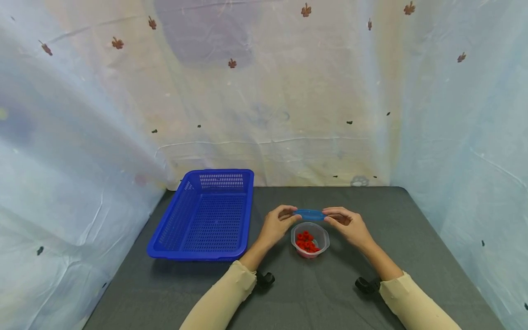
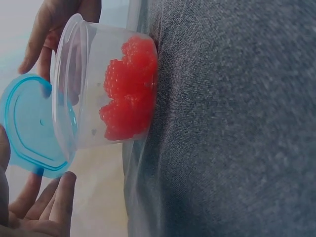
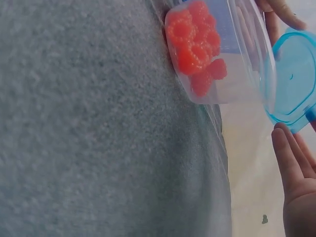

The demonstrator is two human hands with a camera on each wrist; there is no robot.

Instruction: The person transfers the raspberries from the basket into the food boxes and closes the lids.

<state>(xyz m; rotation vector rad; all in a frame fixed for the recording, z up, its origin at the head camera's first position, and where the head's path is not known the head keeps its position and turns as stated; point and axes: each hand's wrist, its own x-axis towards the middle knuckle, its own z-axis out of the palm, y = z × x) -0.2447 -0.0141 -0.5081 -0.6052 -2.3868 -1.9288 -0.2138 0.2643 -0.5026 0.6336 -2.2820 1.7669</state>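
Note:
A translucent blue lid (image 1: 309, 214) is held by its two edges, tilted, just above and beyond a clear plastic container (image 1: 325, 240). My left hand (image 1: 277, 225) pinches the lid's left edge between thumb and fingers. On the opposite edge my right hand (image 1: 349, 225) grips it the same way. The container stands upright and uncovered on the table, with several red raspberries (image 1: 306, 243) in its lower part. In the left wrist view the lid (image 2: 34, 123) is near the container's rim; whether they touch I cannot tell.
A blue perforated plastic basket (image 1: 249, 215) sits on the left of the dark grey cloth-covered table (image 1: 313, 298). Pale patterned sheeting (image 1: 264, 101) hangs behind the table and along both sides. A black strap device (image 1: 265, 279) is at each wrist.

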